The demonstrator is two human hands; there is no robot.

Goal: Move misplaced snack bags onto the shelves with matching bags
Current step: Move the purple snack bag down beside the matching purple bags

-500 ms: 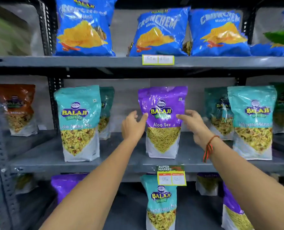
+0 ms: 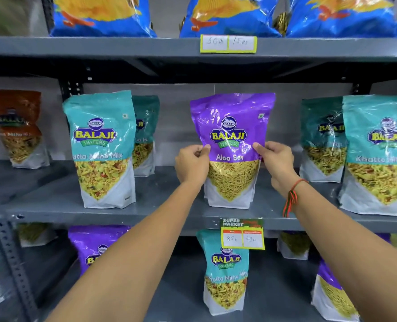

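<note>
A purple Aloo Sev bag (image 2: pixel 232 126) stands upright on the middle shelf (image 2: pixel 53 205), among teal Khatta Mitha Mix bags (image 2: pixel 102 145). My left hand (image 2: pixel 191 165) pinches the purple bag's left edge and my right hand (image 2: pixel 276 162) pinches its right edge, at mid height. On the shelf below, a teal bag (image 2: pixel 225 273) stands between purple bags (image 2: pixel 93 247), with another purple bag (image 2: pixel 332 291) at the right.
Blue chip bags (image 2: pixel 230 17) fill the top shelf. An orange-brown bag (image 2: pixel 18 129) stands at the far left of the middle shelf. More teal bags (image 2: pixel 376 154) stand at the right. Price tags (image 2: pixel 241 235) hang on the shelf edges. A perforated upright (image 2: pixel 7 252) runs down the left.
Both hands have closed in from beside the purple bag and now grip its two edges. The view has moved closer to the shelf.
</note>
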